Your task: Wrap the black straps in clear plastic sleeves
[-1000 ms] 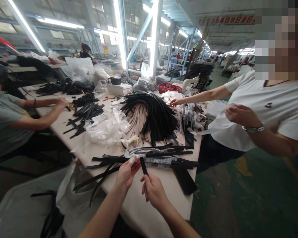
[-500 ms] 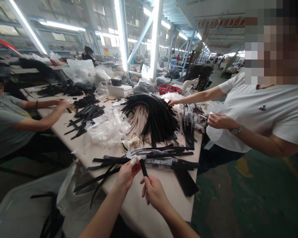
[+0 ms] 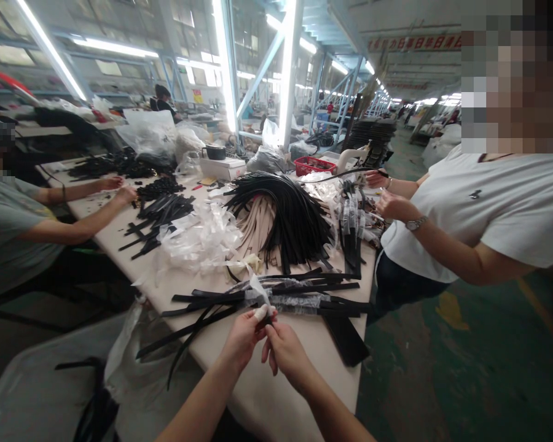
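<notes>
My left hand [image 3: 245,336] is closed on a strip of thin white wrap [image 3: 258,287], which stands up from its fingertips. Just beside it, my right hand [image 3: 283,351] pinches a short black strap, now mostly hidden between the fingers of both hands. The hands touch or nearly touch at the fingertips, above the near part of the pale table [image 3: 258,387]. Directly beyond them lie long black straps [image 3: 341,305], some bound in clear wrap [image 3: 295,302]. A wide black piece [image 3: 345,339] lies to their right.
Behind the straps are crumpled white plastic [image 3: 203,236] and a large black strap bundle [image 3: 299,215]. A person in a white shirt [image 3: 498,202] stands right, holding a black strap; another person's arms [image 3: 83,221] reach in from the left. A red basket [image 3: 314,166] sits farther back.
My hands have come together, and the black strap between them is now mostly covered. The white wrap now stands up. The person at right has drawn a strap away from the bundle.
</notes>
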A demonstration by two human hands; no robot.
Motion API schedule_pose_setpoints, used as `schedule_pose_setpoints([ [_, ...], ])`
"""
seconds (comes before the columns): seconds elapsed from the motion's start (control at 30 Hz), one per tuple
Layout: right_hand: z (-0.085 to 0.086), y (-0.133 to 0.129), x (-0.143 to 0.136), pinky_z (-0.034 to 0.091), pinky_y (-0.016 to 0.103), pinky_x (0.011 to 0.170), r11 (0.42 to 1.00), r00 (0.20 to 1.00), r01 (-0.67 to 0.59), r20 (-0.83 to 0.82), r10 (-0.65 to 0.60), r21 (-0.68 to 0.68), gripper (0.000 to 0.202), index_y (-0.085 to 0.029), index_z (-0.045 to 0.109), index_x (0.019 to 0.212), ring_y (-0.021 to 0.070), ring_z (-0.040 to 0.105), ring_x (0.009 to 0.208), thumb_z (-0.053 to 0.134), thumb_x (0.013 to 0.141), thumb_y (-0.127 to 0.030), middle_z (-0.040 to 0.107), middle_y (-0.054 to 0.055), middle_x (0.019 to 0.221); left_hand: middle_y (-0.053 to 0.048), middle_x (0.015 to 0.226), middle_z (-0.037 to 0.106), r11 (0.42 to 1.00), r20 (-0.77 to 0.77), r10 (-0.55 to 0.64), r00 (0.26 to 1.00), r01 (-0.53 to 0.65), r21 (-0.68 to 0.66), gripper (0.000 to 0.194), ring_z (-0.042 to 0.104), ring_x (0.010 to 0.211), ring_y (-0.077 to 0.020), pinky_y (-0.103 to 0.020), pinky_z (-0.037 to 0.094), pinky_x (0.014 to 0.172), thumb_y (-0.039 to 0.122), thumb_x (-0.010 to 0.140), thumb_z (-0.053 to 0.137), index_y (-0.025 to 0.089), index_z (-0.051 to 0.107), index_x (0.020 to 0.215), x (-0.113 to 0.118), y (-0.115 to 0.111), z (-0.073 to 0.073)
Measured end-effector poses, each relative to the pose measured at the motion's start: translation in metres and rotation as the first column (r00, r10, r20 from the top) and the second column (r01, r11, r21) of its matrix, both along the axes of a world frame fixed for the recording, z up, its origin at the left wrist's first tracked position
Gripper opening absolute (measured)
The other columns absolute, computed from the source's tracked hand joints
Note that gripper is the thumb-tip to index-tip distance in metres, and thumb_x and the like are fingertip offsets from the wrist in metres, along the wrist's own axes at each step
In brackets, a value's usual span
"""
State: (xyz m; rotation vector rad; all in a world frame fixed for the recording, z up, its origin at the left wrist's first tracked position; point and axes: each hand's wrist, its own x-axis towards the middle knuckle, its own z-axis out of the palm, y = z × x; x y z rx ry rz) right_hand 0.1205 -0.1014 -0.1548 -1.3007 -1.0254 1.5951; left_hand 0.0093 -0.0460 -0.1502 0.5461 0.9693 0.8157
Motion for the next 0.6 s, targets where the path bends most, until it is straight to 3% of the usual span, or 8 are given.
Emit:
schedule_pose_setpoints([
  [0.1, -0.002, 0.000, 0.007, 0.038, 0.021, 0.032, 1.000, 0.998, -0.008, -0.069, 0.007, -0.014, 0.045, -0.014, 0.057, 0.089, 0.0109, 0.050, 0.031, 0.048, 0.090, -0.057, 0.066, 0.003, 0.061, -0.010, 0.068, 0.073, 1.000, -0.016, -0.002, 1.000, 0.002, -0.005, 0.038, 0.061, 0.046, -0.0140, -0.023, 0.046, 0.043, 0.042, 0.077, 0.077, 0.007, 0.076, 0.091, -0.001, -0.003, -0.002],
  [0.17, -0.003, -0.006, 0.011, 0.043, 0.022, 0.038, 0.998, 0.996, -0.032, -0.080, 0.027, -0.057, 0.046, -0.013, 0.058, 0.093, 0.0127, 0.056, 0.037, 0.053, 0.087, -0.058, 0.068, 0.004, 0.066, -0.013, 0.085, 0.077, 0.991, -0.028, 0.129, 0.991, -0.128, 0.024, 0.037, 0.069, 0.066, -0.0171, -0.024, 0.053, 0.057, 0.041, 0.075, 0.079, 0.009, 0.077, 0.092, -0.004, 0.000, 0.004],
  [0.23, -0.003, -0.011, 0.013, 0.040, 0.021, 0.038, 0.996, 1.000, -0.025, -0.016, 0.024, -0.080, 0.047, -0.013, 0.059, 0.091, 0.0132, 0.057, 0.037, 0.053, 0.087, -0.059, 0.067, 0.004, 0.062, -0.014, 0.096, 0.077, 0.973, -0.034, 0.225, 0.974, -0.222, 0.063, 0.036, 0.071, 0.082, -0.0197, -0.026, 0.055, 0.070, 0.040, 0.074, 0.081, 0.010, 0.077, 0.093, -0.004, -0.001, 0.011],
  [0.33, -0.001, -0.014, 0.014, 0.035, 0.020, 0.036, 0.998, 0.995, 0.056, 0.087, -0.054, -0.018, 0.051, -0.013, 0.059, 0.083, 0.0124, 0.054, 0.035, 0.047, 0.090, -0.062, 0.065, 0.004, 0.059, -0.011, 0.073, 0.074, 0.984, -0.040, 0.168, 0.985, -0.165, 0.066, 0.038, 0.069, 0.067, -0.0182, -0.026, 0.054, 0.062, 0.043, 0.072, 0.081, 0.009, 0.078, 0.090, 0.005, -0.013, 0.014],
  [0.43, 0.002, -0.018, 0.016, 0.042, 0.022, 0.041, 0.995, 0.995, 0.093, 0.032, -0.094, 0.026, 0.052, -0.013, 0.059, 0.082, 0.0134, 0.059, 0.041, 0.047, 0.089, -0.064, 0.068, 0.007, 0.067, -0.003, 0.049, 0.061, 0.997, -0.054, 0.068, 0.996, -0.065, 0.048, 0.043, 0.058, 0.047, -0.0145, -0.025, 0.047, 0.049, 0.048, 0.073, 0.079, 0.008, 0.078, 0.088, 0.014, -0.026, 0.012],
  [0.6, -0.001, -0.037, 0.023, 0.043, 0.022, 0.040, 0.997, 0.998, 0.058, 0.035, -0.056, -0.052, 0.051, -0.012, 0.061, 0.090, 0.0147, 0.060, 0.041, 0.049, 0.090, -0.061, 0.067, 0.006, 0.062, -0.013, 0.081, 0.075, 0.972, -0.120, 0.207, 0.971, -0.190, 0.140, 0.046, 0.069, 0.075, -0.0211, -0.031, 0.054, 0.072, 0.053, 0.070, 0.080, 0.010, 0.078, 0.088, 0.012, -0.028, 0.011],
])
